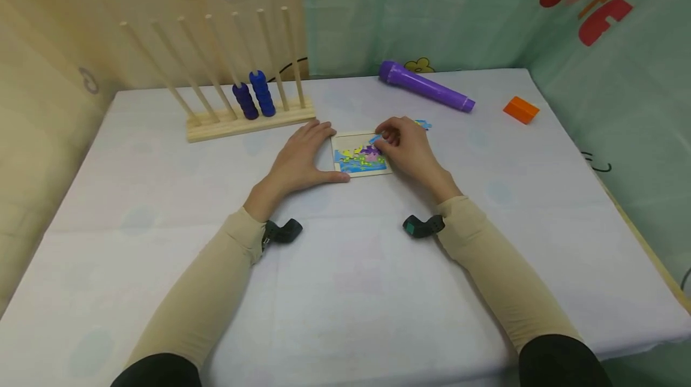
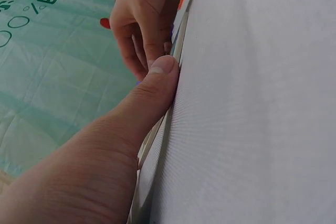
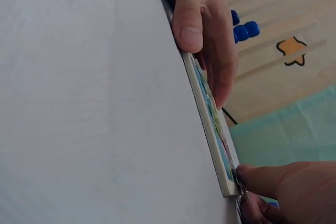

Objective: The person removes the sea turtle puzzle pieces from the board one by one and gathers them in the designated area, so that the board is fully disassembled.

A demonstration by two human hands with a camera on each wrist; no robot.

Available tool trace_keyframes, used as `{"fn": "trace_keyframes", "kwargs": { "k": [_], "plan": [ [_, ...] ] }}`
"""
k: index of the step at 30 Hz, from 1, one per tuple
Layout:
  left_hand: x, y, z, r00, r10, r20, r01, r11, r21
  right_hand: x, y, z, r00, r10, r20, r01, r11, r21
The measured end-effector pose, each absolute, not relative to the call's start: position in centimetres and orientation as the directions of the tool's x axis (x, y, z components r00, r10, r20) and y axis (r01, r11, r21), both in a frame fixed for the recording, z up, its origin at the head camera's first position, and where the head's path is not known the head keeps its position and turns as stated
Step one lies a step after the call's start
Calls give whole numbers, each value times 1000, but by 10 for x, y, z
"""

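A small jigsaw puzzle board [image 1: 360,173] with a pale wooden frame lies on the white-covered table, partly filled with blue, yellow, purple and pink pieces. My left hand [image 1: 303,159] spans its left side, fingers at the back left corner and the outstretched thumb [image 2: 163,66] on the front edge. Over the board's right part, my right hand [image 1: 411,150] pinches a small blue puzzle piece [image 1: 375,139] between thumb and fingers. Another blue and yellow puzzle piece [image 1: 423,125] shows on the table just behind the right hand. The right wrist view shows the board's frame [image 3: 211,140] edge-on.
Behind and left stands a wooden peg rack [image 1: 245,126] with dark blue beads [image 1: 262,94] on two of its upright rods. A purple toy microphone [image 1: 426,87] lies at the back, and an orange block [image 1: 521,110] sits at the back right. Patterned curtains [image 1: 432,9] surround the table.
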State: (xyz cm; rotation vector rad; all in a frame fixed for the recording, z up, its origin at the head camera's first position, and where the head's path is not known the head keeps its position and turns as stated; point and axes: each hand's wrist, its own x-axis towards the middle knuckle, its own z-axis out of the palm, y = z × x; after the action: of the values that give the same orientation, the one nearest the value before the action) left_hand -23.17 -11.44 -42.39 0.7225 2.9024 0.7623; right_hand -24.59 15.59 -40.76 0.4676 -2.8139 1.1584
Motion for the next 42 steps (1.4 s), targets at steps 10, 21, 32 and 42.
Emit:
{"fn": "trace_keyframes", "kwargs": {
  "k": [10,21,32,42],
  "plan": [
    [-231,-115,-424,-895,443,58,413,771,484,-247,164,-400,-983,-179,37,-133,562,-816],
    [-231,-118,-429,-894,445,51,412,772,484,-259,207,-387,-989,147,-23,73,341,-937],
    [-231,-119,-429,-894,445,59,416,770,484,-265,239,-403,-949,293,117,61,534,-843],
    [-233,-117,-428,-891,449,64,422,769,480,-267,250,-413,-927,324,189,77,658,-749]
  ]
}}
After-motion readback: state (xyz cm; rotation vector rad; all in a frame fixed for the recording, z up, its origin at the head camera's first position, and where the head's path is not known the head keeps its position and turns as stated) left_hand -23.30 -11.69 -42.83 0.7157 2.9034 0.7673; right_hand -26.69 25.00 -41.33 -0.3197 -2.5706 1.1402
